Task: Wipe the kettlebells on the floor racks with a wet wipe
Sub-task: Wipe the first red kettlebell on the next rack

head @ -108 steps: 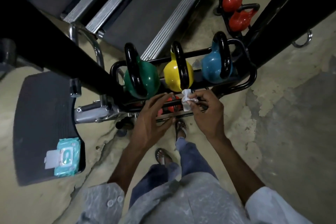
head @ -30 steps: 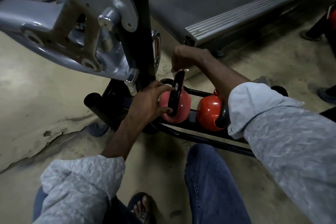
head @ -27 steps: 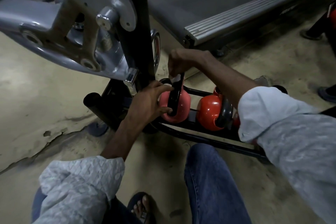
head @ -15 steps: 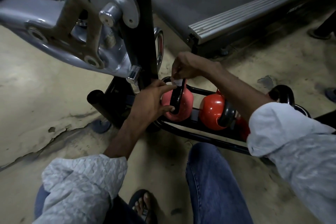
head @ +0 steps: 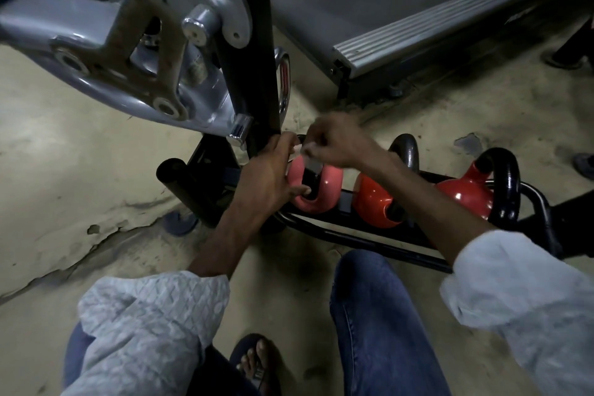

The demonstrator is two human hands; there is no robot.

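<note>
Steadying, L hand [head: 270, 177]: fingers and thumb grip pink bell [head: 324, 190], leftmost one.
Wipe [head: 307, 148]: on handle top, just beside L fingers.
R hand [head: 334, 141]: pinches wipe; came lower vs 1 s ago, so handle rub goes on.
Red bells [head: 373, 202]: 2 more in rack [head: 353, 238], prob. not wiped yet.

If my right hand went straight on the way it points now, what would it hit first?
Most likely the fingers of the left hand, which grips the pink kettlebell, just past the wet wipe that the right hand pinches. The black post stands behind them; depth is unclear.
</note>
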